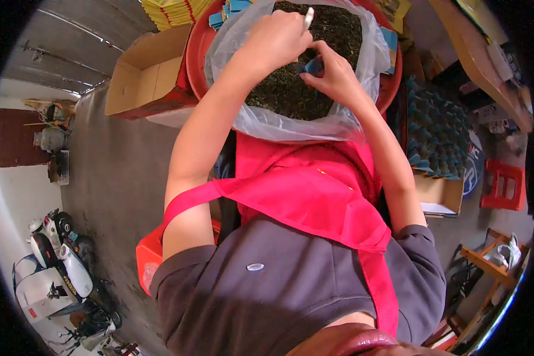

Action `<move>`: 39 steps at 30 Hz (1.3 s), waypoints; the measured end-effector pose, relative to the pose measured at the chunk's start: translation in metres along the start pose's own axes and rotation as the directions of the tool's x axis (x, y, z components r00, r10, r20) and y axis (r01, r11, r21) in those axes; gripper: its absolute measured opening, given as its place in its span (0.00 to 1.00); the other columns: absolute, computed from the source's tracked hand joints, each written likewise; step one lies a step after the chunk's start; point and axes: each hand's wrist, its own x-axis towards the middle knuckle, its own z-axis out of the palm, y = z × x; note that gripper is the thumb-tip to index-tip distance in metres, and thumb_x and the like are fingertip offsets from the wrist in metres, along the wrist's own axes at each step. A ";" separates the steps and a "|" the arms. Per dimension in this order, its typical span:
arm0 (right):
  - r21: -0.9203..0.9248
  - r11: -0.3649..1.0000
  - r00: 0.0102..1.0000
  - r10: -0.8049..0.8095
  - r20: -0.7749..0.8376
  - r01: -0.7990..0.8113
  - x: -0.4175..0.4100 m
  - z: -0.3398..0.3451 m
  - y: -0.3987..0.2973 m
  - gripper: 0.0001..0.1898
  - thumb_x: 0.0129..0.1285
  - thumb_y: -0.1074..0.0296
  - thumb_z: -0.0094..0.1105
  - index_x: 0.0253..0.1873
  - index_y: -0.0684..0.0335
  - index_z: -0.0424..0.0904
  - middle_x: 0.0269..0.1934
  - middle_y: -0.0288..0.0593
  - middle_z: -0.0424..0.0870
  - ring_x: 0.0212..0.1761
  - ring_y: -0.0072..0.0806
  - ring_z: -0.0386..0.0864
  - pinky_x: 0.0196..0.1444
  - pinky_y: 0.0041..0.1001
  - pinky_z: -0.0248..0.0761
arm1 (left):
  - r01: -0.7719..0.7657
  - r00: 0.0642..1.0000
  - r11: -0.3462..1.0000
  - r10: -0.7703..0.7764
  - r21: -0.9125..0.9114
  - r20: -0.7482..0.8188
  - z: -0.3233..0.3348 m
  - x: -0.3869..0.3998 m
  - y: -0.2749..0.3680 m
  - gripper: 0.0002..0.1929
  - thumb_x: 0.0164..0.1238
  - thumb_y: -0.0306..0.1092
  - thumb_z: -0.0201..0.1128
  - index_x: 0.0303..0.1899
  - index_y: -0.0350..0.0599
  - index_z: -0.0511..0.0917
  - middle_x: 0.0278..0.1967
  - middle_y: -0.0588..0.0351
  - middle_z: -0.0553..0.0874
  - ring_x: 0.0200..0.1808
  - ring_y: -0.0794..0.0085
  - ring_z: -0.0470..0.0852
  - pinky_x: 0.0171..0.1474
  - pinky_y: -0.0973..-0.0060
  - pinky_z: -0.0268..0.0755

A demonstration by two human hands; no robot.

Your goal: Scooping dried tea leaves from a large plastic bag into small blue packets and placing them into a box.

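Dark, dried, shredded plant material (pixel 293 95) fills a clear plastic bag (pixel 289 127) whose rim is folded outward inside a round red tub (pixel 197 58). Over the far part of the bag, my left hand (pixel 278 40) grips a slim white handle (pixel 309 18); its other end is hidden. Close beside it, my right hand (pixel 336 73) pinches a small blue packet (pixel 313 66) between thumb and fingers, just above the plant material. Part of that packet is covered by shadow and fingers.
An open cardboard box (pixel 149 75) stands left of the tub. At right, another cardboard box (pixel 440 193) holds many upright blue packets (pixel 438 129). Yellow printed packaging (pixel 175 13) is stacked at the far left. A red plastic stool (pixel 503 184) and motor scooters (pixel 55 262) stand farther off.
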 end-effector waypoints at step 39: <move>0.051 0.988 0.989 -0.146 0.034 0.144 -0.023 -0.001 -0.002 0.26 0.55 0.67 0.71 0.56 0.65 0.68 0.40 0.51 0.79 0.39 0.43 0.79 0.41 0.35 0.73 | 0.259 0.959 0.857 -0.282 -0.446 0.015 0.046 -0.035 -0.038 0.15 0.65 0.39 0.66 0.33 0.32 0.83 0.23 0.51 0.87 0.22 0.74 0.87 0.27 0.79 0.79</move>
